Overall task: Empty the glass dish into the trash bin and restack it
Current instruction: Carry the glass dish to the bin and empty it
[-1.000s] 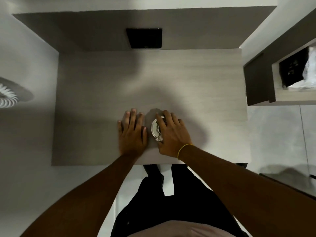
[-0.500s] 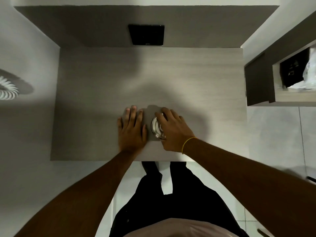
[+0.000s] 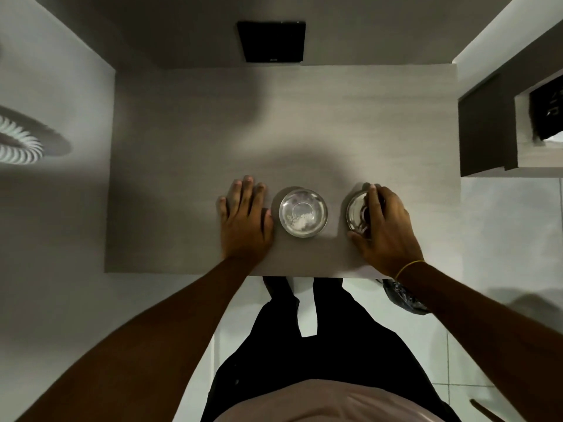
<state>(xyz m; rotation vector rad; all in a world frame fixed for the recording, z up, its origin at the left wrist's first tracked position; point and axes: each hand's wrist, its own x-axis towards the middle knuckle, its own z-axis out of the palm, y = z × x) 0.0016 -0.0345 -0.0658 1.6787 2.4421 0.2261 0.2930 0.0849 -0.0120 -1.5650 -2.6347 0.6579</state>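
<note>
Two small glass dishes stand on the grey table (image 3: 182,147) near its front edge. The middle glass dish (image 3: 303,213) holds a little white crumbly residue and stands free. My right hand (image 3: 384,229) grips the rim of the second glass dish (image 3: 356,213), a short way to the right; its contents are hidden by my fingers. My left hand (image 3: 245,217) lies flat on the table, palm down, just left of the middle dish and not touching it. A dark trash bag (image 3: 402,296) shows below the table's front right corner, partly behind my right forearm.
A black flat device (image 3: 271,41) lies at the table's far edge. A cabinet with an open shelf (image 3: 511,132) stands to the right. A white ribbed round object (image 3: 18,144) is on the floor at the left. My legs are at the table's front edge.
My right hand lifted the top dish off the stack and carried it to the right, uncovering the dish with residue. My left hand stayed flat on the table.
</note>
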